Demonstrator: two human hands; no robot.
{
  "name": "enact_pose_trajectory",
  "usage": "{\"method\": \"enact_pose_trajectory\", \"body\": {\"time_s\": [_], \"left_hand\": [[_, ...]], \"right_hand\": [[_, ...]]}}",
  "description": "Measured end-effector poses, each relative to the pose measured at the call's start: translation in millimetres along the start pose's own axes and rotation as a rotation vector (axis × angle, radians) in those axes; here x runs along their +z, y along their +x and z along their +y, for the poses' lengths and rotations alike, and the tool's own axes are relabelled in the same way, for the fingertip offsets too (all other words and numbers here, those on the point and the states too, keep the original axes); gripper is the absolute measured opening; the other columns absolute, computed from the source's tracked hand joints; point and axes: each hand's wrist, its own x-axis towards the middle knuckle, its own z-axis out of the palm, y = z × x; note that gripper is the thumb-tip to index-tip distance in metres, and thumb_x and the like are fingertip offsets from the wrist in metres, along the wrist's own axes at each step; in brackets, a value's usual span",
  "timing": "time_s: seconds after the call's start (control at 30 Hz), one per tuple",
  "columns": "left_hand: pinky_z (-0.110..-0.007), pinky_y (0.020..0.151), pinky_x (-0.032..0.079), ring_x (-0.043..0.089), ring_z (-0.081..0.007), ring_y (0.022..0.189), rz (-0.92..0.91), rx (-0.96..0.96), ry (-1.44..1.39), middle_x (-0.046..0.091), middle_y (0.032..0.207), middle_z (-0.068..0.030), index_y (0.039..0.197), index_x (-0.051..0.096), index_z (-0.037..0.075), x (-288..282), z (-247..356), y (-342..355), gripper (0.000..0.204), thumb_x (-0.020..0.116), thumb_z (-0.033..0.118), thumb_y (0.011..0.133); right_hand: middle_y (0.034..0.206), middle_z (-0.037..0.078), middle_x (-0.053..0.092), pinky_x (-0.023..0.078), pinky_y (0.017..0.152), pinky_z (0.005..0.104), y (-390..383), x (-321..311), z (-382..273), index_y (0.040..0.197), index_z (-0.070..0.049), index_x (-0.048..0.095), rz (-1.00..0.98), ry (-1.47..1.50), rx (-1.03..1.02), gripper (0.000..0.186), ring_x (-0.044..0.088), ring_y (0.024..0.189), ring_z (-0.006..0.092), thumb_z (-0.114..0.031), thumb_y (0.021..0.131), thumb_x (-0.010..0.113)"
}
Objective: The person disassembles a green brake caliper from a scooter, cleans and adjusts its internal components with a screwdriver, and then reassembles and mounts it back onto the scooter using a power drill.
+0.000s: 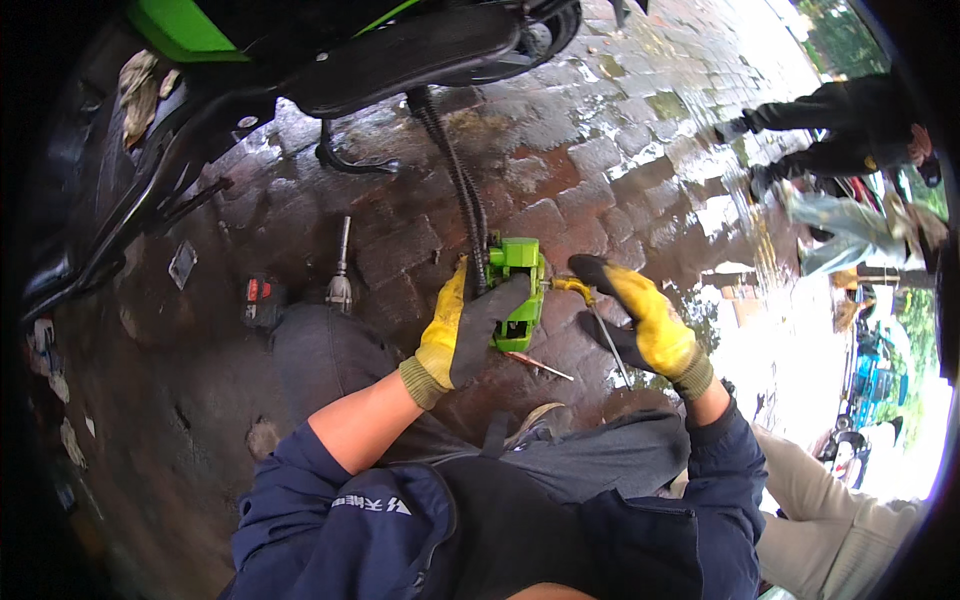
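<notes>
My left hand (462, 325), in a yellow and black glove, grips a bright green frame-like housing (535, 305) close to the brick ground. A black corrugated cable sleeve (457, 170) runs from the vehicle above down to that hand and housing. At the housing's right side sits a bent tool with a yellow sleeve and thin metal shaft (607, 340), like a hex key. My right hand (640, 315), gloved alike, is spread around this tool, thumb and fingers apart. The shaft crosses by the thumb; whether they touch is unclear. Under the housing lies a thin reddish screwdriver (540, 366).
Left of my knee a red and black battery pack (262, 300) lies beside a tool with a long metal shaft (343, 265). A black and green two-wheeler (400, 65) fills the upper left. Other people's legs (800, 120) show at right, and beige trousers (820, 500) close by.
</notes>
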Motion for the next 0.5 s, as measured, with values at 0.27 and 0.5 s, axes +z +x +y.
{"method": "enact_pose_trajectory", "body": {"time_s": [0.27,0.5], "left_hand": [[-0.031,0.084,0.058,0.07,-0.0139,0.095,-0.058,-0.026,-0.019,0.073,0.111,-0.0039,0.134,0.065,0.005,-3.6,5.1,-1.4,0.038,0.074,0.022,0.101],[-0.037,0.084,0.061,0.074,-0.0185,0.093,-0.075,-0.074,-0.072,0.075,0.109,-0.0067,0.131,0.068,0.004,-9.1,3.0,1.7,0.033,0.07,0.02,0.102]], "right_hand": [[0.067,0.015,0.068,0.041,0.042,0.0281,51.8,9.4,16.2,0.086,0.001,0.073,-0.194,1.094,1.079,0.068,0.058,0.047,0.0149,-0.064,0.102,0.058],[0.085,0.014,0.075,0.054,0.063,0.0311,36.2,12.8,25.1,0.107,-0.002,0.076,-0.043,0.683,0.82,0.045,0.068,0.065,0.0193,-0.044,0.107,0.061]]}}
